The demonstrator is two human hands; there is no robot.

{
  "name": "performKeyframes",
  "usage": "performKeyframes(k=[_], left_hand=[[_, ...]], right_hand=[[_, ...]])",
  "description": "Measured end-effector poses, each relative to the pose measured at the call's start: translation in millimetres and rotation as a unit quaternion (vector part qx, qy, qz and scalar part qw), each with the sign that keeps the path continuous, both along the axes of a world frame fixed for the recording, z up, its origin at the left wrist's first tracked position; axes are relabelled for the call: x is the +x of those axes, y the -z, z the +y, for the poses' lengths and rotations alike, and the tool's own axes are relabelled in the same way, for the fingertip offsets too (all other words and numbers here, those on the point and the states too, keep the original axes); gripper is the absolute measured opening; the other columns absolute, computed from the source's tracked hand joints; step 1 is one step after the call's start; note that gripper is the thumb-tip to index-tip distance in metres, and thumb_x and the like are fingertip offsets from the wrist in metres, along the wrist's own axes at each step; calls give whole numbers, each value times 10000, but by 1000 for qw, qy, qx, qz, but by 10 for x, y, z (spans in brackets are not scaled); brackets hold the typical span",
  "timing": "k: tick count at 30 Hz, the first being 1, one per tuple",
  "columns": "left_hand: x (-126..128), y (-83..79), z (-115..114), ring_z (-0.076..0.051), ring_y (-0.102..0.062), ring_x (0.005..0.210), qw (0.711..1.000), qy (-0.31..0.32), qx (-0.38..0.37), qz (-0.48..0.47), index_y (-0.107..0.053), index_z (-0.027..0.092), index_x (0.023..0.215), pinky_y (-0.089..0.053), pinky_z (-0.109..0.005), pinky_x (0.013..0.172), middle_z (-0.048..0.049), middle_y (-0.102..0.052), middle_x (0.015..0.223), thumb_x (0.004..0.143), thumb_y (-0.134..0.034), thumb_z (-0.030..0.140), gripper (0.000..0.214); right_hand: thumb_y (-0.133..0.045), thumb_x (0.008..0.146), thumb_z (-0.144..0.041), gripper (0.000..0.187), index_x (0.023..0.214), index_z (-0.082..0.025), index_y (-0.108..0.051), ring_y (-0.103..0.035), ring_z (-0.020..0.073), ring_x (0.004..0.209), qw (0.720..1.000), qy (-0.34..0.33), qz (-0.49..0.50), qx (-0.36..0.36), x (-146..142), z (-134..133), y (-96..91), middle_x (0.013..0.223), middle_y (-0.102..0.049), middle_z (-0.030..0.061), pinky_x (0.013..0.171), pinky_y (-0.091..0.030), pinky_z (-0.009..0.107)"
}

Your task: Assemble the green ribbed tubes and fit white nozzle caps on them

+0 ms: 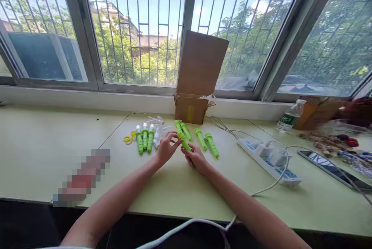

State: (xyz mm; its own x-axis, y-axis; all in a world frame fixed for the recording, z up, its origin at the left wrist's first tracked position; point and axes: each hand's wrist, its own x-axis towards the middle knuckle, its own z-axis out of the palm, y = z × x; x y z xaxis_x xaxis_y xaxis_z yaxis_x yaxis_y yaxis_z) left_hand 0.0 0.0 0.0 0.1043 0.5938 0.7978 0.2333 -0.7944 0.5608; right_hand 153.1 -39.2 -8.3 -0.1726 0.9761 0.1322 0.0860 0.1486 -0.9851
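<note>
Between my two hands is a ribbed green plastic tube [185, 143], tilted above the table. My right hand [197, 156] is closed round its lower end. The fingers of my left hand [167, 146] pinch near its upper end. Just beyond lie more green tubes, one [186, 132] partly behind my fingers. Two others, a thinner green tube [201, 139] and a thicker green tube [212, 145], rest to the right. Left of my hands several green tubes with white tops [145, 139] lie side by side, close to yellow rings [128, 139] and clear plastic pieces [157, 132].
An upright-lidded cardboard box [190, 109] stands against the window sill. On the right are a power strip [270, 161] with cables, a phone [334, 169], a water bottle [290, 116] and cluttered cords. A pixelated patch [83, 179] covers something at the left.
</note>
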Motion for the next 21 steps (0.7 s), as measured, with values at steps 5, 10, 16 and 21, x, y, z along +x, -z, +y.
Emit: performKeyframes(k=[5,10,16,21], left_hand=[[-7,11,11,-140,-634,828,1000,-2,11,1,-588,165,851,-613,-275,616,-67,-599,999,806,-622,351,194],[-21,10,18,-145,-636,845,1000,3,14,8,-586,167,863,-616,-279,620,-71,-596,1006,813,-612,353,194],[-28,8,10,-145,-634,846,1000,5,9,11,-588,164,867,-617,-288,635,-75,-594,1023,811,-617,345,192],[-22,10,6,-136,-629,837,1000,3,6,12,-588,162,862,-614,-275,633,-69,-592,1011,808,-622,337,186]], right_hand=[[-612,736,-436,271,799,-196,-504,-288,41,289,1000,4,7,-8,18,-10,7,433,-442,-95,282,-213,163],[-621,731,-435,272,748,-190,-505,-292,38,281,1000,-2,20,-5,18,-20,-12,466,-486,-73,282,-182,176],[-640,719,-419,295,645,-188,-473,-311,44,303,999,6,44,2,10,-11,0,459,-428,-74,301,-203,193],[-636,723,-427,288,657,-188,-490,-331,57,327,999,10,35,2,0,-5,6,446,-429,-70,320,-231,198]])
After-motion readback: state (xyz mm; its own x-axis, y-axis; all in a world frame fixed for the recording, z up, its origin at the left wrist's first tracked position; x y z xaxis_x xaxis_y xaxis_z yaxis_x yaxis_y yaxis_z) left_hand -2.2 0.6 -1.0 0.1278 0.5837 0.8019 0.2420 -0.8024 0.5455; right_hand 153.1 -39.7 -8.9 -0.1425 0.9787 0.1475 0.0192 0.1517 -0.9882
